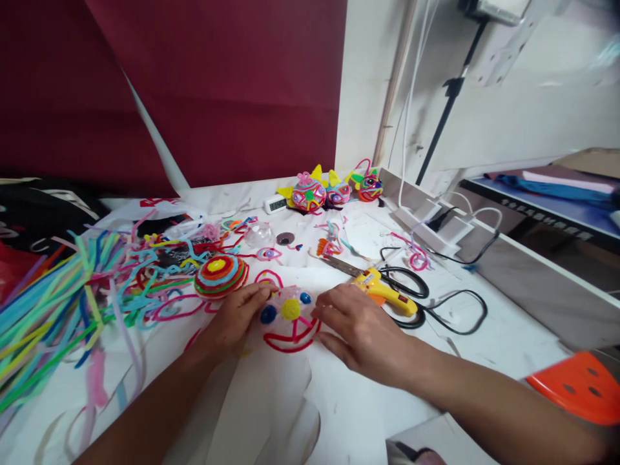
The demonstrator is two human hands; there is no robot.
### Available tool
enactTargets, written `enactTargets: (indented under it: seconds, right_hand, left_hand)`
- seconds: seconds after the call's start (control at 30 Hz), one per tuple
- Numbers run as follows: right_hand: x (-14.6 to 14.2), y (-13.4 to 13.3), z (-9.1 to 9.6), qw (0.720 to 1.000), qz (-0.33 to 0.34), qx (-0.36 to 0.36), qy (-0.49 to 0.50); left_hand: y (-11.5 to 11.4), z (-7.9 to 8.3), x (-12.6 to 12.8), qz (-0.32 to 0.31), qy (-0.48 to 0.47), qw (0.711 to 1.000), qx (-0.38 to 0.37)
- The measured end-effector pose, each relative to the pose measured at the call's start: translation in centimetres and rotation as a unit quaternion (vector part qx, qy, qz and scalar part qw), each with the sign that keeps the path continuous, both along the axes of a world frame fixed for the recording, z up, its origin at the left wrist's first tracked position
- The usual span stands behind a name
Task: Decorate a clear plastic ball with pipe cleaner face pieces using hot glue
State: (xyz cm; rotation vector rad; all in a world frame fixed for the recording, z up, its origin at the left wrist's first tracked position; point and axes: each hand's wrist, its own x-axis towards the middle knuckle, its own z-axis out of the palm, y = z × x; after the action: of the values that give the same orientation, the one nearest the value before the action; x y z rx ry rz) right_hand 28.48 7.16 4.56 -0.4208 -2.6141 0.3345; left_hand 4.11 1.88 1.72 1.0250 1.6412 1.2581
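Note:
A clear plastic ball (289, 316) lies on the white table (339, 413), with a yellow pompom nose, two blue pompom eyes and a red pipe-cleaner mouth. My left hand (238, 316) rests against its left side, fingers curled around it. My right hand (361, 329) touches its right side with fingers spread and bent. A yellow glue gun (382, 289) lies just behind my right hand. A ball wrapped in striped rings of pipe cleaner (221, 276) sits behind my left hand.
Loose coloured pipe cleaners (53, 310) cover the table's left side. Scissors (346, 266), black cables (450, 310) and a power strip (438, 229) lie to the right. Three finished decorated balls (334, 189) and a small clock (276, 205) stand at the back. An orange stool (581, 386) is at right.

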Motion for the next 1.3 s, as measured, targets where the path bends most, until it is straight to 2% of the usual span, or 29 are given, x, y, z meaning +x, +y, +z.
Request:
enactTargets:
  seconds: [0.2, 0.37, 0.47, 0.63, 0.77, 1.03, 1.3]
  right_hand:
    - [-0.6, -0.7, -0.6, 0.998, -0.008, 0.061, -0.026]
    - [-0.8, -1.0, -1.4, 0.993, 0.002, 0.112, -0.035]
    - [-0.9, -1.0, -1.9, 0.991, -0.003, 0.127, -0.03]
    - [-1.0, -1.1, -2.0, 0.991, -0.005, 0.126, -0.032]
    - [-1.1, -1.1, -1.9, 0.991, -0.009, 0.131, -0.017]
    - [-1.1, -1.1, -2.1, 0.991, -0.007, 0.132, -0.009]
    - [-1.2, -1.2, -2.0, 0.992, -0.001, 0.122, -0.015]
  left_hand:
    - [0.1, -0.2, 0.1, -0.038, 0.122, 0.991, 0.029]
    - [-0.1, -0.7, 0.1, -0.043, 0.159, 0.986, 0.032]
    - [-0.4, -0.1, 0.5, -0.046, 0.205, 0.976, 0.057]
    - [-1.2, 1.5, 1.6, -0.065, 0.305, 0.936, 0.163]
    - [-1.5, 1.8, 2.0, -0.082, 0.324, 0.923, 0.189]
    - [-1.6, 1.1, 2.1, -0.082, 0.339, 0.915, 0.203]
    - [-1.6, 0.5, 2.4, -0.09, 0.381, 0.888, 0.243]
